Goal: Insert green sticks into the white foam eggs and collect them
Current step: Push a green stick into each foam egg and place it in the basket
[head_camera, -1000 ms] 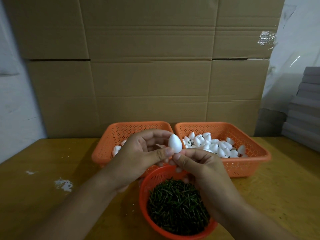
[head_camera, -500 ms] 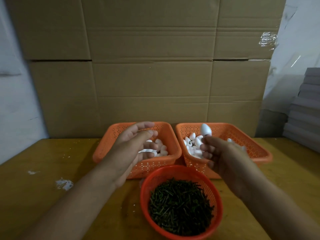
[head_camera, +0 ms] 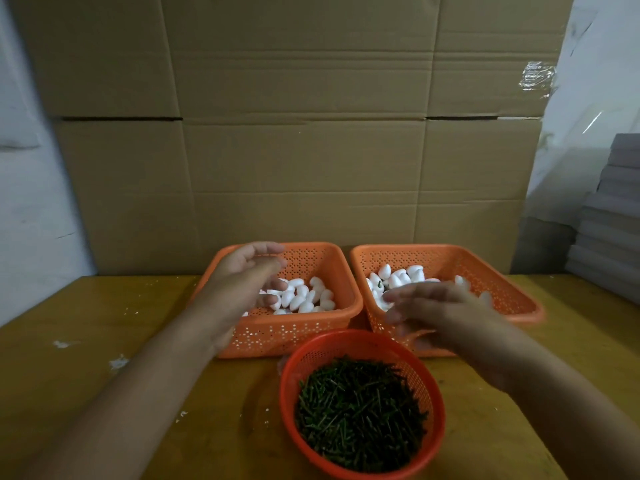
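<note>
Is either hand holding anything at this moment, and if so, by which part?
Nothing visibly held. The left hand hangs open over the left basket; the right hand is motion-blurred, fingers spread, no egg seen.

Right hand [head_camera: 446, 320] motion-blurred, grip unclear; hides right basket's [head_camera: 512, 292] eggs.

A yellow wooden surface [head_camera: 104, 341] bears two orange baskets [head_camera: 294, 336] [head_camera: 512, 299], a round red basket [head_camera: 438, 386] nearer, and white crumbs [head_camera: 117, 362].
</note>
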`<state>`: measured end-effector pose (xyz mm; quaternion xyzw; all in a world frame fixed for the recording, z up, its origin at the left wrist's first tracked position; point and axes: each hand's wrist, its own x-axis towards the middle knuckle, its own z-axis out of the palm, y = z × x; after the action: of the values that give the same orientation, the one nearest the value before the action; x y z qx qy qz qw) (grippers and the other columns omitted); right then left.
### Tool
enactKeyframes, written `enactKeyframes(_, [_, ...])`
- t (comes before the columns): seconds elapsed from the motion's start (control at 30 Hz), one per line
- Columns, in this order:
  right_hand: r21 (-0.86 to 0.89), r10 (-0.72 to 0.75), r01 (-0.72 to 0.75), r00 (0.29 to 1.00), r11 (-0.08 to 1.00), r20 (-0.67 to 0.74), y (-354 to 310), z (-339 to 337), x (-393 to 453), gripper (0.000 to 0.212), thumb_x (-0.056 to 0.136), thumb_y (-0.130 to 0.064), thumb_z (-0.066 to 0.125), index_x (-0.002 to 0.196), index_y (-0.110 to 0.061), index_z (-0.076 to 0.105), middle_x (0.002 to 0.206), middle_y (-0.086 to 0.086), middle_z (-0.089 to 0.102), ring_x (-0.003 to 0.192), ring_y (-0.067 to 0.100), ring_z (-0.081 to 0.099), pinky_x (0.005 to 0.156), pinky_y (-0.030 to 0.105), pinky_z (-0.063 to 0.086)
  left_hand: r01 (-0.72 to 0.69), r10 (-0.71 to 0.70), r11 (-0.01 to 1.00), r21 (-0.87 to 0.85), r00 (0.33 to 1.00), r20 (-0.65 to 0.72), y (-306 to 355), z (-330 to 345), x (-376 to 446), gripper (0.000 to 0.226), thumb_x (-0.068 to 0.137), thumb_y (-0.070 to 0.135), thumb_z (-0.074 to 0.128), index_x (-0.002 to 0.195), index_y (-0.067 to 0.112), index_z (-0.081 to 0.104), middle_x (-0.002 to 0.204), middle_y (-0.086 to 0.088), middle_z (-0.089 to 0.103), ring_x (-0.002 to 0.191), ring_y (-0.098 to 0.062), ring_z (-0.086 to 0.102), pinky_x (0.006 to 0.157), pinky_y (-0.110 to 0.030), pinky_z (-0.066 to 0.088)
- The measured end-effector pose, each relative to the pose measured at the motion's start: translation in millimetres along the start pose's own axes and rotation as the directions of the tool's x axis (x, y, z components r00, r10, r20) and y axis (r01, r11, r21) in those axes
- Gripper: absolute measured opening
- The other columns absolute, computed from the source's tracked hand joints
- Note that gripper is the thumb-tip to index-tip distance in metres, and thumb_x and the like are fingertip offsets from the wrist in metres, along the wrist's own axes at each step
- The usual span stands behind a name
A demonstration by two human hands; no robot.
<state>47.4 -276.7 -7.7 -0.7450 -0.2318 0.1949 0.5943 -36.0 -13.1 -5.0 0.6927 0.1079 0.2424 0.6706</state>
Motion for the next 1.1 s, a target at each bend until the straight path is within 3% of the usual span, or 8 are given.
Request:
enactKeyframes(0.1, [-0.395, -0.037, 0.152, 0.958, 0.906, 0.284, 1.1, 19.5, -8.6, 0.017, 0.094, -0.03, 0.067, 0.111, -0.032, 0.072, 0.101, -0.008, 0.075, 0.09, 0.004, 0.069, 0.075, 0.02, 0.056, -0.079, 0.09, 0.968, 0.237, 0.995, -0.037, -5.2, -11.6, 14.4, 0.017, 0.098, 0.014, 0.062, 0.109, 0.026, 0.067, 0.103, 0.003, 0.068, 0.073, -0.002, 0.068, 0.06, -0.019, 0.054])
enactKeyframes(0.17, [-0.634, -0.056, 0.329, 0.91, 0.7, 0.41, 7.1, 28.5, -9.6, 0.032, 0.091, -0.043, 0.068, 0.122, -0.041, 0.065, 0.115, -0.017, 0.069, 0.102, -0.003, 0.064, 0.088, 0.02, 0.053, -0.117, 0.139, 0.884, 0.453, 0.99, -0.016, -10.5, -20.7, 26.4, 0.018, 0.096, 0.014, 0.063, 0.107, 0.028, 0.067, 0.105, 0.009, 0.066, 0.083, -0.004, 0.065, 0.066, -0.021, 0.05])
enactKeyframes(0.27, [-0.73, -0.018, 0.428, 0.868, 0.533, 0.496, 12.4, 41.2, -13.7, 0.045, 0.088, -0.048, 0.067, 0.133, -0.044, 0.057, 0.139, -0.024, 0.052, 0.122, -0.007, 0.047, 0.09, 0.005, 0.035, -0.12, 0.072, 0.631, 0.766, 0.993, 0.096, -20.1, -33.9, 46.7, 0.024, 0.092, 0.014, 0.066, 0.114, 0.024, 0.068, 0.115, 0.004, 0.065, 0.102, -0.013, 0.062, 0.082, -0.028, 0.049])
enactKeyframes(0.33, [-0.758, 0.03, 0.441, 0.856, 0.481, 0.517, 18.2, 46.6, -14.2, 0.05, 0.088, -0.046, 0.067, 0.136, -0.044, 0.054, 0.147, -0.02, 0.043, 0.133, -0.001, 0.038, 0.094, 0.009, 0.031, -0.113, -0.04, 0.493, 0.863, 0.988, 0.152, -23.6, -39.2, 57.1, 0.026, 0.091, 0.016, 0.068, 0.114, 0.027, 0.067, 0.119, 0.003, 0.064, 0.104, -0.016, 0.065, 0.088, -0.029, 0.051])
enactKeyframes(0.43, [-0.778, 0.081, 0.45, 0.842, 0.439, 0.533, 22.8, 49.6, -12.5, 0.055, 0.089, -0.046, 0.066, 0.141, -0.044, 0.049, 0.15, -0.019, 0.038, 0.139, 0.006, 0.033, 0.107, 0.028, 0.034, -0.154, -0.214, 0.371, 0.916, 0.946, 0.245, -26.5, -37.7, 69.5, 0.034, 0.092, 0.013, 0.065, 0.122, 0.028, 0.066, 0.126, 0.003, 0.062, 0.106, -0.017, 0.066, 0.091, -0.032, 0.054])
enactKeyframes(0.6, [-0.775, 0.102, 0.459, 0.83, 0.434, 0.548, 23.6, 48.4, -10.6, 0.053, 0.09, -0.047, 0.063, 0.141, -0.045, 0.047, 0.15, -0.02, 0.039, 0.141, 0.008, 0.033, 0.108, 0.031, 0.033, -0.283, -0.384, 0.276, 0.919, 0.844, 0.375, -29.1, -21.7, 82.5, 0.048, 0.092, 0.002, 0.061, 0.135, 0.025, 0.062, 0.141, 0.003, 0.059, 0.129, -0.016, 0.054, 0.108, -0.034, 0.044])
enactKeyframes(0.97, [-0.767, 0.117, 0.475, 0.813, 0.431, 0.57, 20.0, 46.6, -11.9, 0.05, 0.092, -0.043, 0.063, 0.14, -0.041, 0.05, 0.151, -0.016, 0.04, 0.141, 0.01, 0.035, 0.11, 0.034, 0.036, -0.402, -0.44, 0.232, 0.886, 0.769, 0.464, -36.7, -7.3, 88.5, 0.035, 0.096, 0.012, 0.061, 0.123, 0.032, 0.071, 0.152, 0.007, 0.046, 0.125, -0.015, 0.053, 0.103, -0.035, 0.045])
enactKeyframes(1.1, [-0.767, 0.123, 0.477, 0.81, 0.429, 0.573, 20.4, 46.8, -11.8, 0.049, 0.093, -0.043, 0.062, 0.141, -0.04, 0.05, 0.151, -0.015, 0.04, 0.141, 0.011, 0.035, 0.112, 0.036, 0.036, -0.428, -0.432, 0.209, 0.879, 0.766, 0.475, -46.1, -7.9, 91.2, 0.026, 0.099, 0.021, 0.058, 0.119, 0.033, 0.07, 0.167, 0.007, 0.016, 0.142, -0.02, 0.038, 0.113, -0.038, 0.031])
